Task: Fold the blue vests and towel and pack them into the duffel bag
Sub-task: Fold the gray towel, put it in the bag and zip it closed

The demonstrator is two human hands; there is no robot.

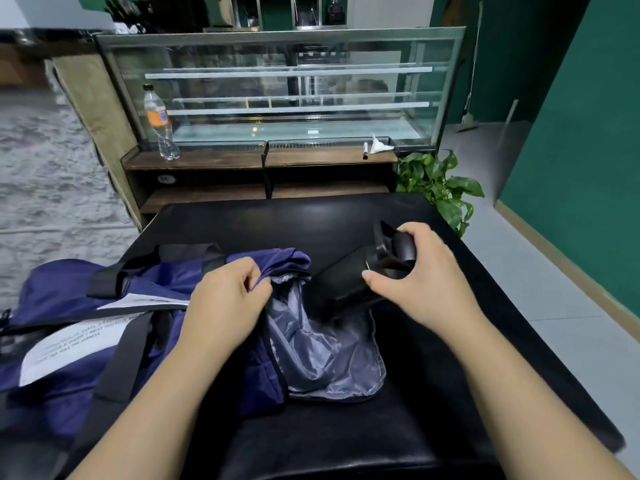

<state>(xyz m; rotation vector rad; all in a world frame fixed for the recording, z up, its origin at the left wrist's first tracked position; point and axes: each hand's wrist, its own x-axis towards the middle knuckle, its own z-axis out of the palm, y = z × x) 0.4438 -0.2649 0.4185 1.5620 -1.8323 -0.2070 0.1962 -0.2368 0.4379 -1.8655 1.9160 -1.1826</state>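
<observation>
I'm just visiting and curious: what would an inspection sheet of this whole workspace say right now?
Surface: black padded table, glossy.
Job's things: navy duffel bag lying on the table's left, grey lining spilling from its open end; vests and towel not identifiable.
Clutter: black cylindrical object at the bag's opening.
Grips: left hand pinches the bag's edge; right hand holds the black object's top.
Cables: nothing seen.
Surroundings: glass display case, plastic bottle, marker, crumpled paper, potted plant, green walls.
</observation>
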